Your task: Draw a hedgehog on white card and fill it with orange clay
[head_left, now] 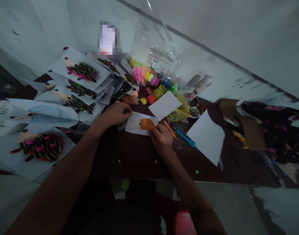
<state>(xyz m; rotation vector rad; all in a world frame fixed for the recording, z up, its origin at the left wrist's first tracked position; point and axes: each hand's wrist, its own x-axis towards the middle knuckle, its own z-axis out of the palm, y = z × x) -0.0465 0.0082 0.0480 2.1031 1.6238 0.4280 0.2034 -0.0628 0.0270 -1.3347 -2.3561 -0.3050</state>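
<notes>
A small white paper card (134, 130) lies on the dark table in front of me. On it is a flat orange-brown clay shape (146, 124) with a pale pointed snout and a dark eye. My right hand (162, 137) is closed, its thumb and fingertips pressed at the shape's lower right edge. At the card's upper left corner is my left hand (117, 113), its fingers curled together; whatever they pinch, if anything, is hidden. An orange pen-like tool (170, 129) and blue-handled scissors (186, 137) lie just right of my right hand.
Finished clay hedgehog pictures (82, 70) are piled at the left. Behind the card stands a clear plastic bag (154, 55) with coloured clay packs (149, 76). White sheets (208, 137) lie to the right, near brown cardboard (252, 130) and dark patterned cloth (278, 130).
</notes>
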